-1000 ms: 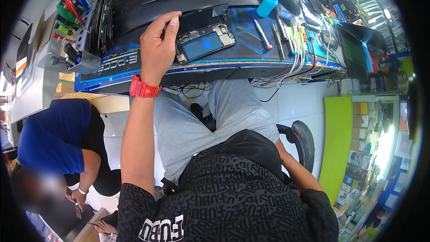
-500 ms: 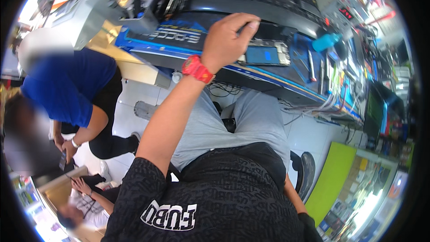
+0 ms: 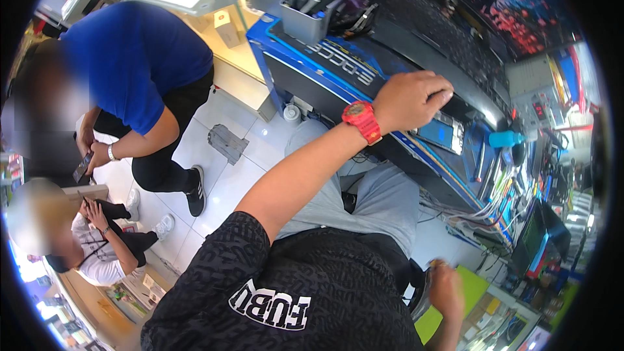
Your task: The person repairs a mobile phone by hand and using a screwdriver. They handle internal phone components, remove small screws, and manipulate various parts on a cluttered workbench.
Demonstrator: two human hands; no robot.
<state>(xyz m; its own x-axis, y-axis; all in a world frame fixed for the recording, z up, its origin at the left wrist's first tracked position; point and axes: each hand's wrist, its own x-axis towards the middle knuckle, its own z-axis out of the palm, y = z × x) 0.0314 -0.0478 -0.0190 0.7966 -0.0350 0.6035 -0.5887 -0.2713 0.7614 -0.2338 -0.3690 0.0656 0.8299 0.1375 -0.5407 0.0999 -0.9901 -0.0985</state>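
Note:
My left hand (image 3: 408, 101), with a red watch (image 3: 361, 122) on its wrist, rests over the front of the bench by a black keyboard (image 3: 448, 45). Its fingers are bent, with the thumb apart from them and nothing visible in between. Just right of that hand lies a phone (image 3: 434, 132) with a blue patch on its screen and a bare metallic end. Low at my right side, near the chair, is my right hand (image 3: 447, 289). Its fingers are curled closed at the top; whatever they may hold is too small to make out.
A printed mat (image 3: 344, 62) covers the bench, with a grey tool holder (image 3: 304, 23) at its left. Further right are a turquoise bottle (image 3: 506, 139), thin tools and cables (image 3: 471, 207). At left, a person in a blue shirt (image 3: 136, 58) bends near a seated person (image 3: 107, 253).
The view has turned, so the bench appears slanted and further right. My right hand has come up into view at my side. My left hand remains beside the phone.

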